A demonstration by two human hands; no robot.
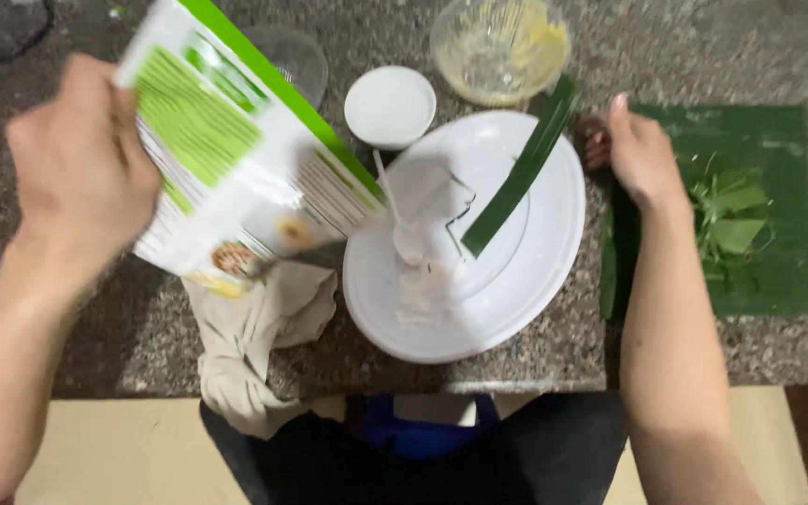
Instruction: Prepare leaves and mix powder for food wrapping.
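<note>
The left hand [77, 159] grips a tipped green-and-white bag [236, 150], so white powder [418, 248] spills onto the white plate [554, 271] between both hands; the right hand [642, 154] rests curled beside it, holding nothing.

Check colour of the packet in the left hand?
White with green panels and stripe; the packet, held by the left hand, shows only in the head view.

The worktop [554, 360] looks like speckled, polished granite. On it the white plate [535, 281] is smooth and glossy. Left of the plate, the packet [236, 150] looks like shiny printed plastic, and the beige cloth [254, 337] below it is soft and matt. Beyond the plate, a clear bowl [500, 47] looks like glass.
</note>
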